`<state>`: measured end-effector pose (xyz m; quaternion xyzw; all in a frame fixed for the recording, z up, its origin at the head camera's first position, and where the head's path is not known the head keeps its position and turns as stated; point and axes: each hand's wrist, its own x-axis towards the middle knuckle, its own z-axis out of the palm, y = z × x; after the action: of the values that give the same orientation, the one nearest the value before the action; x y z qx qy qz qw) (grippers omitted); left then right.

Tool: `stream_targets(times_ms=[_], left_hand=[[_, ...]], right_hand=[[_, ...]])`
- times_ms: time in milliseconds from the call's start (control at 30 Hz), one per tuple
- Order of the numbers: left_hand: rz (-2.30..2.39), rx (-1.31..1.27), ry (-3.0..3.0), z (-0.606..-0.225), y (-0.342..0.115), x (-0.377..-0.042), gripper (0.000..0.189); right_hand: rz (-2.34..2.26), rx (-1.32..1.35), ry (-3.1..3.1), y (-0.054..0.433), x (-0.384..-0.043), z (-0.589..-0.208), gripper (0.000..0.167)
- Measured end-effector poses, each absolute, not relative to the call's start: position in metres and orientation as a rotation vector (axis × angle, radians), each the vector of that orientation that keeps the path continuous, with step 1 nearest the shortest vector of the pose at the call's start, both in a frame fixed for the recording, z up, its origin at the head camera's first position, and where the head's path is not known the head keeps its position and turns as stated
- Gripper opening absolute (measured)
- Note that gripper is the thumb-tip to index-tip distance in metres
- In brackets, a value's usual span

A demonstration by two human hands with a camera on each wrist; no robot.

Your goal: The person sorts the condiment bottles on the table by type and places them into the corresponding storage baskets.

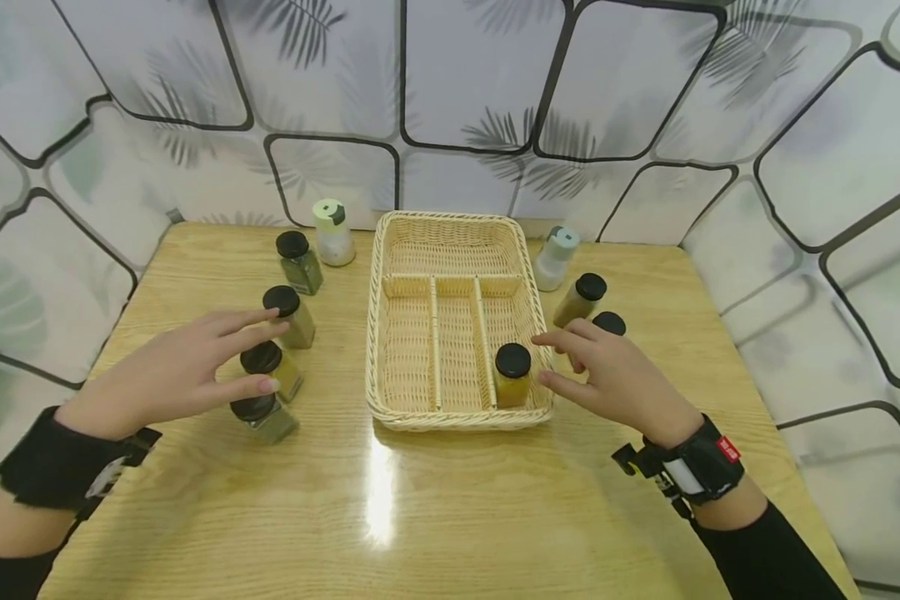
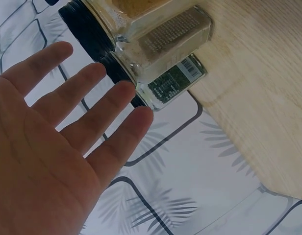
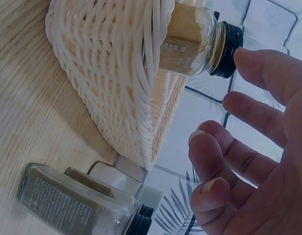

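My left hand (image 1: pixel 180 371) hovers by a row of black-lidded spice jars at the left, fingers spread and holding nothing. Nearest to it are a jar of yellow spice (image 1: pixel 288 379), a jar of pale powder (image 1: pixel 300 327) and a greyish jar (image 1: pixel 276 425). In the left wrist view, the fingertips are close to the black lids; whether they touch is unclear. A yellow-brown spice jar (image 1: pixel 512 390) stands upright in the right-hand compartment of the wicker basket (image 1: pixel 371 350). Just right of that jar is my right hand (image 1: pixel 615 371), its fingers loosely bent around nothing.
Farther back on the left stand a green herb jar (image 1: pixel 302 273) and a shaker with a pale green lid (image 1: pixel 334 242). Right of the basket are a white shaker (image 1: pixel 551 265), a brown spice jar (image 1: pixel 572 308) and another black lid (image 1: pixel 609 322). Patterned fabric (image 1: pixel 465 75) encloses the wooden table (image 1: pixel 300 517).
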<state>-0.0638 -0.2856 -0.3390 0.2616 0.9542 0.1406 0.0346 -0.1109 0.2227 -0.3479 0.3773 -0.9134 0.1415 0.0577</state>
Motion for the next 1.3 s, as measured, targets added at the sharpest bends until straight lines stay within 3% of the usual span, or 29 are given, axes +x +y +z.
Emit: stream_targets(times_ms=[433, 1300], left_hand=[[0.449, 0.777, 2.902, -0.339, -0.284, -0.066, 0.066], [0.37, 0.935, 2.957, -0.348, -0.284, -0.075, 0.042]], right_hand=[[0.445, 1.119, -2.794, 0.225, -0.108, -0.346, 0.043], [0.473, 1.095, -2.821, 0.228, -0.111, -0.354, 0.043]])
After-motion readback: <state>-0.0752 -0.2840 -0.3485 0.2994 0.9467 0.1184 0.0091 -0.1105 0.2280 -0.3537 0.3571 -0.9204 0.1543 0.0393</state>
